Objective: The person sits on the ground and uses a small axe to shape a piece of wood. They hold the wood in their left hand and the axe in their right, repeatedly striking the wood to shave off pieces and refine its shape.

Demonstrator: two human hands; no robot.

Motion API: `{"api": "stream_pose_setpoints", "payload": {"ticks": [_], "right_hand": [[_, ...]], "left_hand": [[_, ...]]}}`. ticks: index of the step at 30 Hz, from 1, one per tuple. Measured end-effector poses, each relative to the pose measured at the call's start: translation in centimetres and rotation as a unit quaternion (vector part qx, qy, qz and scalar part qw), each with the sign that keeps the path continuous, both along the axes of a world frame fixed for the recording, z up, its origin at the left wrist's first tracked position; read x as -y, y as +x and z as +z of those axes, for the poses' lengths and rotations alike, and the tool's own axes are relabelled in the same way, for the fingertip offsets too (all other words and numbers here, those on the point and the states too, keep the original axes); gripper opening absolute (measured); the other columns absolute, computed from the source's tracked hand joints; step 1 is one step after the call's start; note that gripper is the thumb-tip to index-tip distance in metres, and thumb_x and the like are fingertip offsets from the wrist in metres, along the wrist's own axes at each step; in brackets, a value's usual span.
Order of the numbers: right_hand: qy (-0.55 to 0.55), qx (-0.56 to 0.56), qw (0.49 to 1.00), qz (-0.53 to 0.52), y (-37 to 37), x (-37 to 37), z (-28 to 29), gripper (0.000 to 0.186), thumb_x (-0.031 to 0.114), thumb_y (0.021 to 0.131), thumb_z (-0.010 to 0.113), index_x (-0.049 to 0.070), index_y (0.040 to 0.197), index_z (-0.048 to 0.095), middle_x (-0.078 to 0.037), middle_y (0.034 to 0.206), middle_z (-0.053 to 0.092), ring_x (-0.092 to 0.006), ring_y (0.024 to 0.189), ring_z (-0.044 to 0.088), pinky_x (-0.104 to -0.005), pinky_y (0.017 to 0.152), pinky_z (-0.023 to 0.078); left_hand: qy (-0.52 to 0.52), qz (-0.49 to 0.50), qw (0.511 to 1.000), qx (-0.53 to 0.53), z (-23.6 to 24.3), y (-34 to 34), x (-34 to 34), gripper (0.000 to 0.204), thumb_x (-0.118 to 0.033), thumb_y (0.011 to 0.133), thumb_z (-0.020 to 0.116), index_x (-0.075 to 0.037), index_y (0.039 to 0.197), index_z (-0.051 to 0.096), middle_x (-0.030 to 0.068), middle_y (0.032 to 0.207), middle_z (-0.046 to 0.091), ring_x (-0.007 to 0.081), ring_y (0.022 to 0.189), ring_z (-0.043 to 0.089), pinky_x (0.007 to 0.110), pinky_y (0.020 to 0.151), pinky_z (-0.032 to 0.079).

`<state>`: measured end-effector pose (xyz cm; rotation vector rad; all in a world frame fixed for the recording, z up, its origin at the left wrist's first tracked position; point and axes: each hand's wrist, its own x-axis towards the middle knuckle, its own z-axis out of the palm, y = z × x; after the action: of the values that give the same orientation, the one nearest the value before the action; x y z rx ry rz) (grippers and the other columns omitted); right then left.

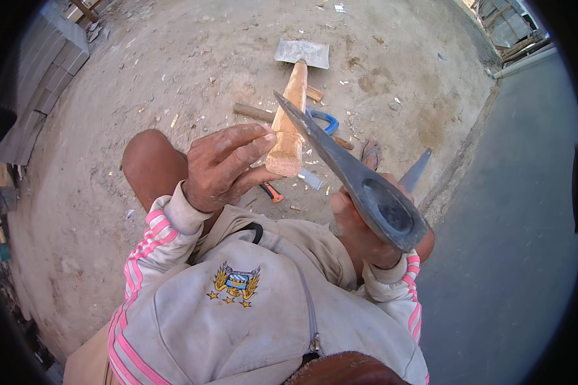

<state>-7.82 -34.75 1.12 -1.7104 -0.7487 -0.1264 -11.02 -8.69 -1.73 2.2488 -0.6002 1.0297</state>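
My left hand (228,160) has its fingers and thumb closed at the near end of a pale wooden handle (289,125). A flat, worn metal blade (302,52) shows at the handle's far end. My right hand (359,234) grips a dark metal pickaxe head (347,160) on the right. Its long point reaches up and left, over the right side of the wooden handle. The oval eye of the head faces up, and its other arm juts out to the right. Part of my right hand is hidden beneath the pickaxe head.
On the dirt ground lie a brown stick (253,112), a curved blue tool frame (324,120), an orange-and-black tool handle (273,192) and scattered wood chips. A sandaled foot (370,154) shows beyond my right hand. Grey blocks (51,70) are stacked left; a smooth grey surface (507,212) borders the right.
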Motion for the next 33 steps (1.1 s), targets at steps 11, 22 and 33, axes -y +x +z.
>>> {"api": "stream_pose_setpoints", "payload": {"ticks": [11, 22, 33], "right_hand": [[-0.126, 0.15, 0.979, 0.061, 2.2, -0.6, 1.0, 0.032, 0.006, 0.074, 0.083, 0.002, 0.103, 0.068, -0.009, 0.086, 0.072, -0.0208, 0.076, 0.073, -0.0286, 0.066, 0.052], [-0.04, -0.028, 0.998, 0.05, 1.4, -0.7, 0.4, 0.035, 0.006, 0.08, 0.082, 0.0, 0.11, 0.066, -0.008, 0.091, 0.074, -0.0203, 0.08, 0.073, -0.0288, 0.073, 0.055], [0.359, -0.122, 0.924, -0.048, 2.0, -3.8, 1.2, 0.02, 0.011, 0.095, 0.073, -0.001, 0.108, 0.064, -0.002, 0.082, 0.065, -0.0056, 0.072, 0.057, -0.0251, 0.065, 0.048]], "left_hand": [[-0.002, 0.006, 1.0, -0.022, -0.6, 0.0, 0.0, 0.056, -0.03, 0.067, 0.086, 0.0, 0.112, 0.071, 0.0179, 0.103, 0.072, 0.0317, 0.087, 0.074, 0.036, 0.07, 0.06], [0.002, 0.0, 0.999, -0.053, -1.3, 0.1, 0.3, 0.059, -0.027, 0.068, 0.087, -0.007, 0.12, 0.068, 0.0146, 0.11, 0.07, 0.0281, 0.091, 0.073, 0.036, 0.071, 0.06], [0.119, -0.067, 0.987, -0.087, 9.3, 8.2, -0.4, 0.056, -0.024, 0.078, 0.085, -0.004, 0.126, 0.065, 0.0163, 0.114, 0.072, 0.0315, 0.104, 0.071, 0.037, 0.087, 0.057]]}}
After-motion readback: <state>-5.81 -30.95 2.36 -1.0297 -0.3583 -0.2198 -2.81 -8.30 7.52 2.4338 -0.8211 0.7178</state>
